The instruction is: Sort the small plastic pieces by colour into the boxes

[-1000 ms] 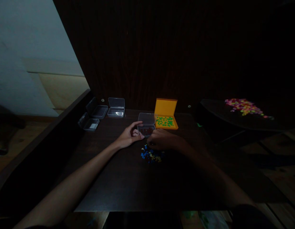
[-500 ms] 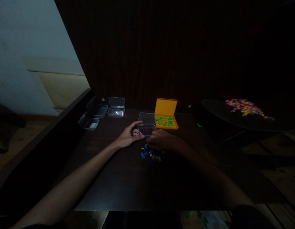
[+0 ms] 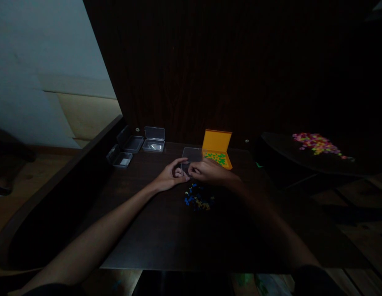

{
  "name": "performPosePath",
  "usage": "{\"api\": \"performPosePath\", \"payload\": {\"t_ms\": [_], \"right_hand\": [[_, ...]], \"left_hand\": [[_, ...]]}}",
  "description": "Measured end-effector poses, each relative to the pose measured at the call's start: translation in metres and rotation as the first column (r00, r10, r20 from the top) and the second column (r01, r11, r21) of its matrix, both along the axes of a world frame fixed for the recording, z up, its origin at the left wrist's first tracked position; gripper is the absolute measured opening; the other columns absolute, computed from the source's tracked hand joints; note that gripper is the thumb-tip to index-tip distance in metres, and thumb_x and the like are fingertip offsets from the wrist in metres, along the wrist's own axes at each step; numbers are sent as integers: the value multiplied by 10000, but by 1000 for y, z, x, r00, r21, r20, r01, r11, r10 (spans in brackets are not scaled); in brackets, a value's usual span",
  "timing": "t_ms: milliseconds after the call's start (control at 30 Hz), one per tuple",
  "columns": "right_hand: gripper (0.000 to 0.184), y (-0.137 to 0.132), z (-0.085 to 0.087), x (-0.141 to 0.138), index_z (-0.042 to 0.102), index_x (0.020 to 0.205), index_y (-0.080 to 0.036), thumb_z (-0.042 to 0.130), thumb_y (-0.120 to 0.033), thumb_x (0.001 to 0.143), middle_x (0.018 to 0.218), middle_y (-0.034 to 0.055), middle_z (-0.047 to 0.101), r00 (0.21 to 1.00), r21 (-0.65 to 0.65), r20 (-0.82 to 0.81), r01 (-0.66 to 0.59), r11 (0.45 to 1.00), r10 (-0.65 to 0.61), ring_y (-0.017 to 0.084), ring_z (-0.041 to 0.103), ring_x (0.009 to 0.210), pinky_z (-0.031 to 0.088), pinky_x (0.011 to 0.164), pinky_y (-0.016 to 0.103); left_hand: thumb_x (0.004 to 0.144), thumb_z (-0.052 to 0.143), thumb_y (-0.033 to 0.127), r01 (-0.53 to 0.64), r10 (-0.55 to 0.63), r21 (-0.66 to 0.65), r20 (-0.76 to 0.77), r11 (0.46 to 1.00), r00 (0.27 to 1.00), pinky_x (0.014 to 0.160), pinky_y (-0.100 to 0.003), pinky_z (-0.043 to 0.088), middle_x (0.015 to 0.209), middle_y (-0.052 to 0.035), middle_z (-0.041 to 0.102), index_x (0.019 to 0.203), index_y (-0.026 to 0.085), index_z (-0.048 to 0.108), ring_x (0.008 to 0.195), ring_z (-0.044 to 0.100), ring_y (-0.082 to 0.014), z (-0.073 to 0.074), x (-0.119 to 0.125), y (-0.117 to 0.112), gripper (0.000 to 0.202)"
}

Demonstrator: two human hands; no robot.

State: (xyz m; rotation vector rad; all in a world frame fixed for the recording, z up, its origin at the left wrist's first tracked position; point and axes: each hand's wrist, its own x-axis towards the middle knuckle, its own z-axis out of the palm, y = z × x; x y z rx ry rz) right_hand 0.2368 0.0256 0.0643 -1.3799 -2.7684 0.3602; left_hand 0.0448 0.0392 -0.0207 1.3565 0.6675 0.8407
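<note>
My left hand [image 3: 171, 176] is curled round the left side of a small clear plastic box [image 3: 192, 153], thumb in front and fingers behind, holding it on the table. The box's lid stands open at the back. My right hand [image 3: 208, 170] is over the box, its fingers pinched together; whatever they hold is too small and dark to make out. It hides most of the box's inside. Just in front of both hands lies a loose pile of tiny blue and yellow pieces [image 3: 199, 199] on the dark table.
An open orange box [image 3: 217, 140] with small green pieces stands right behind my right hand. Several open clear boxes [image 3: 154, 144] sit at the back left. Pink and yellow pieces [image 3: 319, 144] lie on a dark surface at right. A raised side panel [image 3: 64, 181] borders the left.
My right hand has moved up from beside the pile to over the clear box, now covering the dark reddish pieces seen inside it. My left hand keeps its hold. The view has shifted slightly.
</note>
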Motion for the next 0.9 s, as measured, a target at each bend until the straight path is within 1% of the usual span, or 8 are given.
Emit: {"api": "performPosePath", "payload": {"t_ms": [167, 300, 367, 533, 700, 800, 867, 900], "right_hand": [[259, 14, -10, -13, 694, 1002, -176, 475, -296, 933, 829, 70, 655, 997, 77, 56, 55, 996, -60, 157, 539, 736, 277, 633, 257], [264, 19, -17, -21, 694, 1031, -190, 481, -313, 934, 893, 72, 668, 993, 51, 19, 114, 992, -115, 166, 576, 805, 321, 675, 250], [270, 19, -20, -23, 691, 1056, -200, 482, -320, 934, 918, 75, 673, 991, 46, 26, 133, 990, -134, 175, 592, 832, 340, 693, 252], [289, 19, -22, -24, 700, 1068, -206, 471, -325, 937, 960, 89, 689, 991, 50, 61, 118, 992, -121, 192, 618, 866, 364, 710, 258], [258, 16, -21, -18, 732, 1000, -204, 498, -274, 916, 865, 65, 708, 994, 73, -1, 109, 991, -109, 168, 615, 777, 358, 676, 248], [262, 10, -20, -11, 727, 1037, -203, 510, -265, 904, 827, 55, 710, 988, 100, -68, 144, 985, -138, 161, 600, 733, 352, 658, 247], [272, 4, -19, -5, 719, 1069, -200, 516, -252, 894, 824, 49, 712, 980, 109, -123, 173, 979, -159, 159, 593, 720, 352, 657, 250], [272, 0, -19, -1, 719, 1069, -198, 522, -242, 886, 812, 43, 710, 974, 108, -152, 186, 977, -169, 156, 588, 709, 351, 654, 251]], "left_hand": [[660, 810, 221, -11, 11, 20, -4, 1000, 1000, 709, -245, 477, 722, 37, 609, 1349, 147, 418, 701, 602, -105, -1, 1, 1, 797], [641, 817, 219, -15, 15, -3, 13, 1000, 1000, 713, -240, 478, 739, 39, 599, 1318, 142, 435, 694, 588, -98, 1, 2, 0, 781], [643, 815, 219, -15, 16, -14, 18, 1000, 1000, 725, -248, 482, 753, 37, 599, 1320, 147, 432, 702, 591, -101, 3, 1, -1, 781], [657, 808, 217, -9, 9, -4, 20, 1000, 1000, 724, -250, 482, 770, 33, 597, 1341, 158, 423, 709, 591, -101, 2, 0, 0, 787], [660, 807, 227, -8, 8, 1, 6, 1000, 1000, 740, -270, 487, 733, 42, 594, 1362, 158, 415, 693, 593, -103, 0, 0, 1, 807], [665, 807, 227, -2, 2, -7, 7, 1000, 1000, 750, -270, 485, 735, 32, 612, 1385, 155, 393, 715, 605, -111, -1, 0, 1, 833], [673, 801, 211, 8, -7, -18, 20, 1000, 1000, 755, -264, 485, 771, 11, 632, 1391, 156, 388, 741, 615, -114, 0, -1, 1, 830], [675, 798, 200, 9, -9, -22, 27, 1000, 1000, 755, -258, 486, 828, -9, 647, 1387, 162, 395, 752, 616, -110, 0, -1, 1, 819]]}}
